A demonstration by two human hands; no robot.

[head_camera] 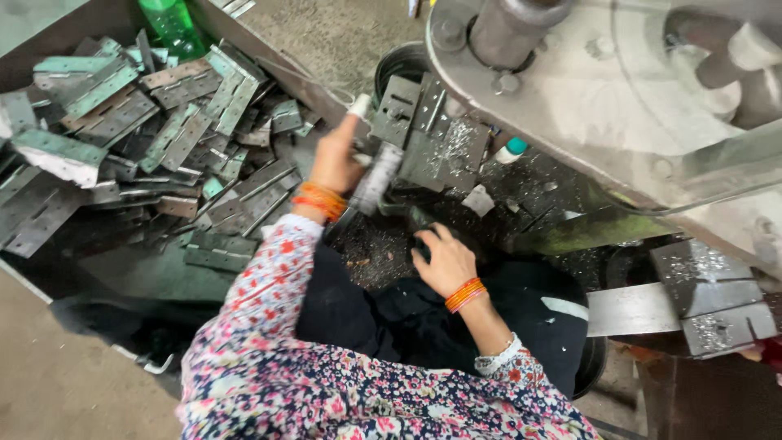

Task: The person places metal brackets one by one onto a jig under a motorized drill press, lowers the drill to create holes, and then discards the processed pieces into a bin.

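Observation:
My left hand (336, 160), with orange bangles and white tape on the fingertips, is raised beside the press die. It grips a blurred grey metal plate (377, 177) just below several perforated plates (411, 114) stacked on the die. My right hand (444, 259), also bangled, rests lower down with fingers curled over the dark, shaving-strewn bed (371, 248); I cannot tell whether it holds anything. Floral sleeves cover both arms, over black cloth on my lap.
A tray at left holds a heap of grey perforated metal plates (147, 130), with a green bottle (173, 24) behind. The grey press body (586, 90) overhangs the upper right. Metal blocks (713, 301), a black round bin (399, 61) and a small white-and-teal bottle (511, 150) stand nearby.

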